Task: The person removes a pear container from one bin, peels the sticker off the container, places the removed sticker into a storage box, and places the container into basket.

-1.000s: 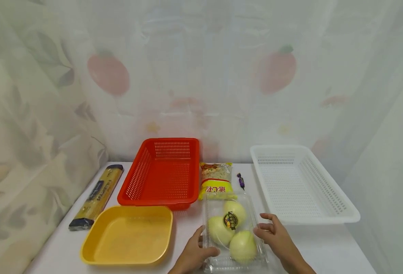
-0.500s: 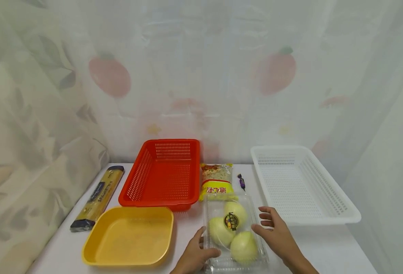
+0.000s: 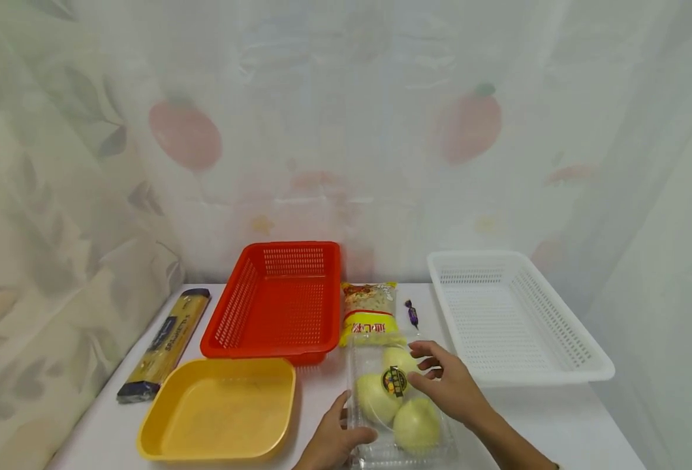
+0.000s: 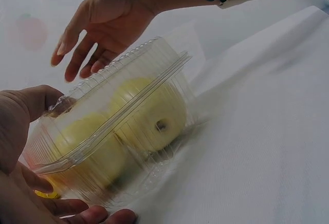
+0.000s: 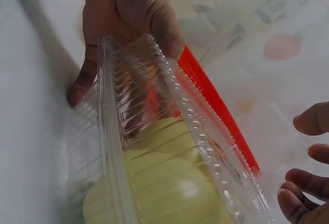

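A clear plastic clamshell box [image 3: 375, 450] lies on the table in front of me, a dark round sticker [image 3: 394, 382] on its lid. Three pale yellow-green round fruits [image 3: 416, 424] show through the plastic. My left hand [image 3: 335, 432] grips the box's left side, thumb over the lid and fingers along the wall; the left wrist view shows those fingers [image 4: 77, 213] low on the side. Above the right part of the lid hovers my right hand [image 3: 448, 385], fingers loosely bent and holding nothing. The right wrist view shows a gap between its fingers and the lid.
Behind the box lie a yellow food packet [image 3: 369, 313] and a small purple wrapped candy [image 3: 412, 314]. A red basket [image 3: 330, 300] and a yellow tub [image 3: 290, 398] stand left, with a spaghetti pack [image 3: 166, 343] beyond. A white basket [image 3: 548, 377] stands right.
My right hand has moved from beside the box's right edge leftward and up over the lid. The left hand keeps its place on the box.
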Demonstrator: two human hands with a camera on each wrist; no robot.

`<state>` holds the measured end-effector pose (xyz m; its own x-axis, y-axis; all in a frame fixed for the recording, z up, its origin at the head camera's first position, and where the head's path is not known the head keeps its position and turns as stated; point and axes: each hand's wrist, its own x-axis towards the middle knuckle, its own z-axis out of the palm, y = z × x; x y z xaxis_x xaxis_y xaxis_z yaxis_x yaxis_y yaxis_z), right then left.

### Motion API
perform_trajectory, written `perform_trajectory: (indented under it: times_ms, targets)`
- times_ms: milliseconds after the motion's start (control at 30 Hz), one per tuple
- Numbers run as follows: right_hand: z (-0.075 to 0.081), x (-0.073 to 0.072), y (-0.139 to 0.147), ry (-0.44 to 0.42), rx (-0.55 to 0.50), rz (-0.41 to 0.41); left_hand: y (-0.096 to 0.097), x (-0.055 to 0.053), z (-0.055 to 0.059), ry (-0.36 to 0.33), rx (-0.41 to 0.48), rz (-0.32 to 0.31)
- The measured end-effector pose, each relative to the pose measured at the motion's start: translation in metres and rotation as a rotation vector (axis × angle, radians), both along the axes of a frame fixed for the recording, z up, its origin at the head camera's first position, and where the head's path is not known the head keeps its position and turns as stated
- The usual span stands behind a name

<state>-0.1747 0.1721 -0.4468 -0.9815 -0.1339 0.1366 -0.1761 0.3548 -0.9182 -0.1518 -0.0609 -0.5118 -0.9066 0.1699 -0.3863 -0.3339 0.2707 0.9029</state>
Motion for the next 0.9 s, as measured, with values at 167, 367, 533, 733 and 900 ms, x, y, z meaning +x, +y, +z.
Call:
perform_trajectory:
  times_ms: [167, 367, 533, 733, 900]
  targets:
    - [-0.007, -0.011, -0.008, 0.098, 0.063, 0.079, 0.000, 0.001, 0.001, 0.031, -0.040, -0.010]
    - [-0.014, -0.022, -0.014, 0.190, 0.143, 0.130, -0.001, 0.001, 0.001, 0.053, -0.023, -0.023]
    - [-0.018, -0.027, -0.015, 0.196, 0.199, 0.166, -0.001, -0.001, -0.001, 0.035, -0.012, -0.026]
    - [-0.022, -0.032, -0.015, 0.205, 0.295, 0.192, -0.001, -0.002, -0.001, 0.006, -0.008, -0.020]
    - [-0.019, -0.032, -0.016, 0.218, 0.339, 0.208, 0.000, -0.002, -0.001, -0.004, -0.012, -0.014]
